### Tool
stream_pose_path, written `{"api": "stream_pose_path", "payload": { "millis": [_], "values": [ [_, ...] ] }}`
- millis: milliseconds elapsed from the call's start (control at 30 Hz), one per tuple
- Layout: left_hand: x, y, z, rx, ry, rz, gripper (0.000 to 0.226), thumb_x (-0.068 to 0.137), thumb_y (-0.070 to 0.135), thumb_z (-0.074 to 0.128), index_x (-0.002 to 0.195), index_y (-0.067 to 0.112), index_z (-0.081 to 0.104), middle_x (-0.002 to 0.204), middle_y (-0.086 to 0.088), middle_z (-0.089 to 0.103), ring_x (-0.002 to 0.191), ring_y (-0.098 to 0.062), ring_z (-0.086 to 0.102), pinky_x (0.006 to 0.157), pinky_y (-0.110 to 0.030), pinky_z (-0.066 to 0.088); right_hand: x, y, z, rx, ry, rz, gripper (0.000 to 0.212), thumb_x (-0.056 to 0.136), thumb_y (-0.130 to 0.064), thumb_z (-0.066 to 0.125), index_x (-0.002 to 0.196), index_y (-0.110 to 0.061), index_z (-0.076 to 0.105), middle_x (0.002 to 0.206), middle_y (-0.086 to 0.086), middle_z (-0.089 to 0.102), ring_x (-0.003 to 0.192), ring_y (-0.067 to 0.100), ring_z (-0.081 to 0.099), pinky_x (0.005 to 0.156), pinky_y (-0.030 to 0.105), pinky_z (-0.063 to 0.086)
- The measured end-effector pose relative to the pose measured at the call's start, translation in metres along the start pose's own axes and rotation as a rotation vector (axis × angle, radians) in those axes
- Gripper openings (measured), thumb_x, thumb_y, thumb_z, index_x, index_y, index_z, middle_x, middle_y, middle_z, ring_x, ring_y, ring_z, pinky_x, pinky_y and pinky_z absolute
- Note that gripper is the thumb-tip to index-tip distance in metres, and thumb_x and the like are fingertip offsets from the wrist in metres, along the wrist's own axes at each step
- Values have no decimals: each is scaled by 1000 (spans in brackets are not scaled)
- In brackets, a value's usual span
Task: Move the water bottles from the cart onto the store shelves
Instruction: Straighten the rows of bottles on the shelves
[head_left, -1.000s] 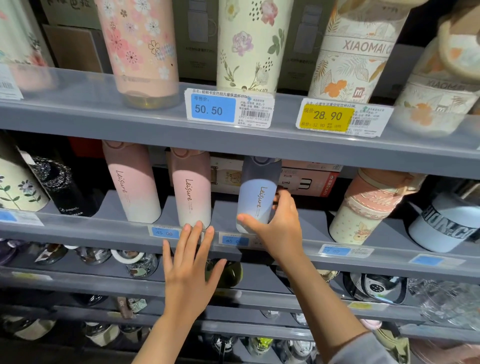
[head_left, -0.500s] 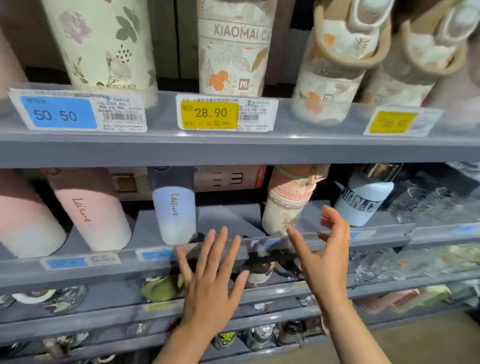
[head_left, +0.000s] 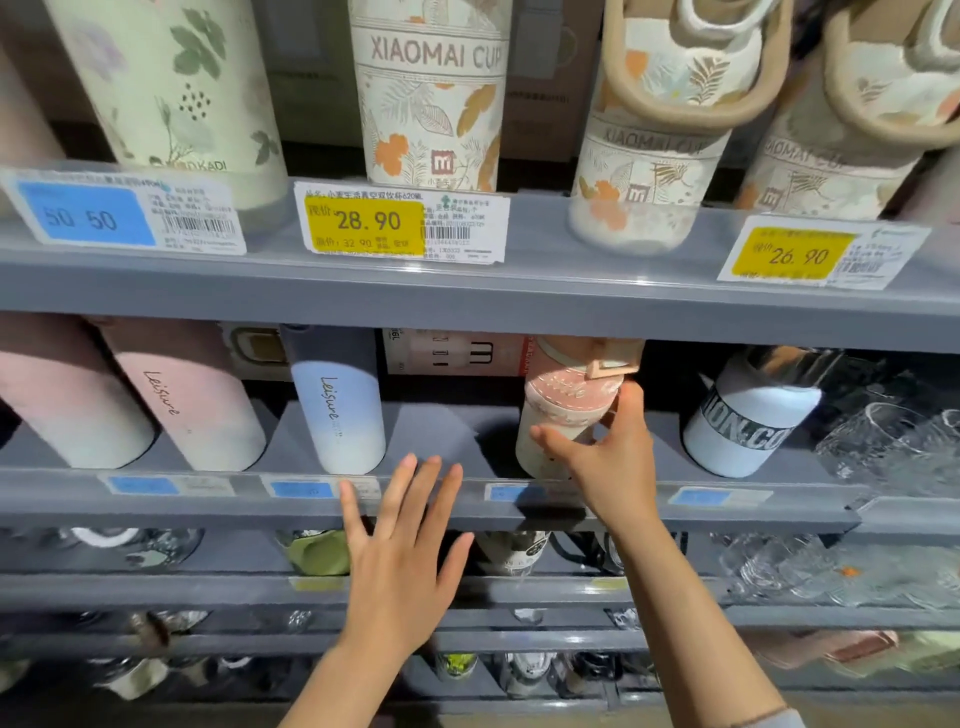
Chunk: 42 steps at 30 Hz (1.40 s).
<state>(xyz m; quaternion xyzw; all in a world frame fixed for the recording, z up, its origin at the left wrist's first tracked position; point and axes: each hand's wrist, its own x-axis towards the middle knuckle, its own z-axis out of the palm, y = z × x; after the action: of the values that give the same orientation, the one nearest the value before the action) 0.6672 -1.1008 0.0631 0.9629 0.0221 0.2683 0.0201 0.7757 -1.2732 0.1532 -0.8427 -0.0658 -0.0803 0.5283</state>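
Observation:
On the middle shelf (head_left: 467, 506) a blue-to-white "Leisure" bottle (head_left: 337, 410) stands beside two pink "Leisure" bottles (head_left: 192, 410). Right of an empty gap stands a pink-and-cream cup (head_left: 563, 410) with a strap lid. My right hand (head_left: 608, 457) wraps around that cup's lower right side, thumb on its front, fingers at its side. My left hand (head_left: 405, 551) hovers flat with fingers spread in front of the shelf edge, below the gap, holding nothing. The cart is out of view.
A white-and-silver cup (head_left: 748, 421) stands to the right, with clear glassware (head_left: 893, 431) beyond it. The upper shelf carries floral cups (head_left: 431, 98) behind price tags (head_left: 400, 223). Lower shelves hold more bottles and glasses.
The view has shifted right along the shelf. My right hand left the blue bottle, moved right and closed on the pink-and-cream cup. My left hand stayed spread in front of the shelf edge.

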Motion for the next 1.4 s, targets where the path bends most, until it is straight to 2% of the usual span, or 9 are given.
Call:
{"api": "stream_pose_path", "payload": {
  "millis": [200, 467, 633, 800, 933, 1033, 1267, 1333, 1400],
  "values": [
    [-1, 4, 0, -27, 2, -48, 60, 89, 43, 42, 145, 21, 34, 145, -2, 43, 141, -22, 29, 111, -65, 13, -2, -11, 24, -112, 111, 22, 74, 54, -46, 89, 99, -29, 32, 106, -6, 59, 98, 19, 61, 79, 43, 53],
    [-1, 5, 1, -14, 6, -55, 59, 88, 43, 43, 143, 19, 38, 144, -3, 43, 140, -24, 30, 109, -67, 18, -3, -8, 29, -167, 120, -15, 77, 55, -53, 86, 103, -32, 30, 113, -7, 57, 105, 19, 59, 78, 45, 54],
    [-3, 4, 1, 18, 13, -50, 61, 88, 44, 43, 143, 18, 37, 145, -5, 45, 140, -25, 30, 109, -67, 18, -12, 0, 11, -95, 27, -45, 102, 57, -64, 79, 138, -26, 30, 127, -6, 45, 114, 10, 49, 86, 34, 50],
    [-5, 19, 2, -37, 85, -58, 60, 91, 45, 40, 144, 18, 36, 149, -11, 39, 142, -28, 27, 113, -64, 13, -24, 31, -54, -15, 349, -204, 81, 73, -59, 72, 135, -19, 40, 121, -6, 44, 112, 13, 48, 94, 19, 41],
    [3, 54, 7, -143, 79, -12, 58, 97, 48, 32, 147, 20, 30, 153, -8, 31, 146, -23, 19, 115, -61, 8, -10, 64, -106, -41, 563, -94, 86, 70, -56, 71, 137, -13, 39, 125, -5, 39, 119, 22, 46, 98, 44, 44],
    [11, 72, 14, -166, 25, -34, 59, 98, 52, 26, 147, 19, 30, 150, -8, 36, 143, -30, 26, 115, -62, 10, 3, 79, -127, -65, 479, 3, 95, 72, -49, 79, 145, -13, 29, 140, 3, 36, 129, 20, 39, 107, 48, 39],
    [11, 70, 17, -127, -22, -54, 58, 98, 55, 20, 141, 20, 38, 142, -7, 46, 139, -31, 29, 114, -63, 11, 29, 90, -146, -15, 233, 5, 112, 69, -41, 83, 153, -21, 11, 159, 0, 21, 145, 15, 22, 117, 36, 24],
    [12, 73, 16, -131, -30, -76, 59, 98, 55, 19, 141, 20, 38, 142, -7, 45, 140, -31, 28, 115, -61, 9, 37, 88, -149, 11, 169, 17, 108, 67, -38, 85, 149, -19, 18, 152, 3, 34, 138, 17, 34, 113, 38, 31],
    [12, 76, 16, -147, -32, -90, 58, 98, 54, 20, 141, 19, 38, 142, -7, 44, 141, -32, 26, 116, -59, 7, 45, 86, -150, 27, 116, 15, 82, 67, -32, 86, 129, -18, 34, 127, 1, 52, 114, 15, 54, 98, 37, 44]
  ]
}}
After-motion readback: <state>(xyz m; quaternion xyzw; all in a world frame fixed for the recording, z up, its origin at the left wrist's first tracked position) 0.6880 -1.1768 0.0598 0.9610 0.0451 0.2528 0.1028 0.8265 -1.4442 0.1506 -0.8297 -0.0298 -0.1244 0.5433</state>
